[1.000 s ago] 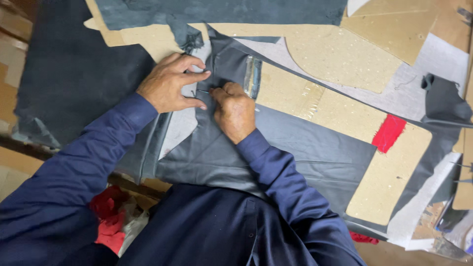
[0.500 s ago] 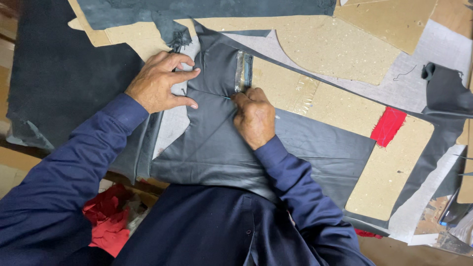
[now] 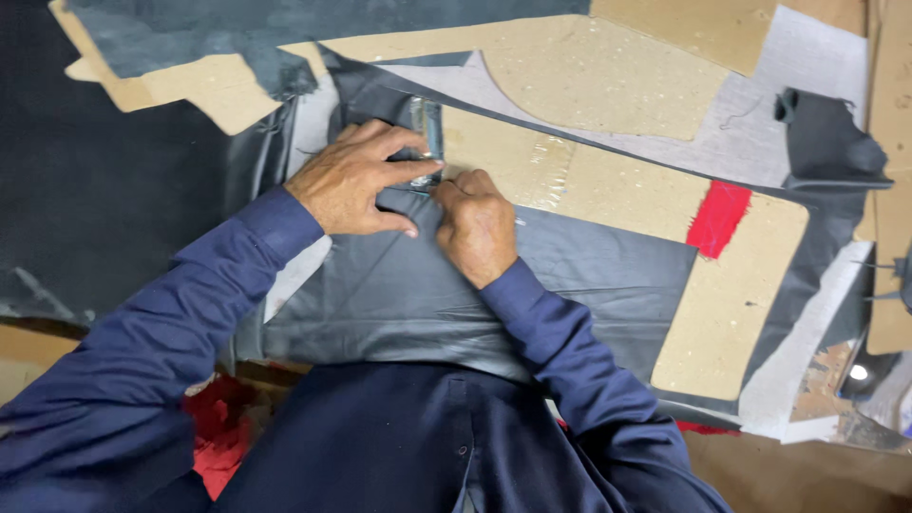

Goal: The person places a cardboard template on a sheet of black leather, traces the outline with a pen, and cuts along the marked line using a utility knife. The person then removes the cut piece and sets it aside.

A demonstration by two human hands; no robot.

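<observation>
1. Far left we see a dark charcoal sheet (image 3: 104, 190) of material covering the bench, flat, partly over a tan cardboard pattern (image 3: 218, 90) at its upper edge.
2. Left hand (image 3: 356, 180): palm down, fingers spread and pressing on the grey leather piece (image 3: 399, 294). Forefinger points right, its tip touching a small shiny metal tool (image 3: 429, 128). Hand is flat, not closed round anything.
3. The grey leather piece lies in front of the body, folded, with creases running diagonally; its near edge hangs at the bench edge against the navy shirt (image 3: 399, 446).
4. Right hand (image 3: 475, 223): curled into a loose fist just right of the left hand, knuckles touching it. Fingertips are tucked down at the leather's edge near the tool. What they pinch, if anything, we cannot tell; hidden under the hand.
5. Right of the hands: a large cardboard template (image 3: 608, 190) lying on the leather, a red patch (image 3: 717, 218) on it.
6. Further right: a pale grey strip (image 3: 807, 332), then a black scrap (image 3: 822, 142) near the edge.
7. Bottom left, under the left sleeve: red cloth (image 3: 223, 427).
</observation>
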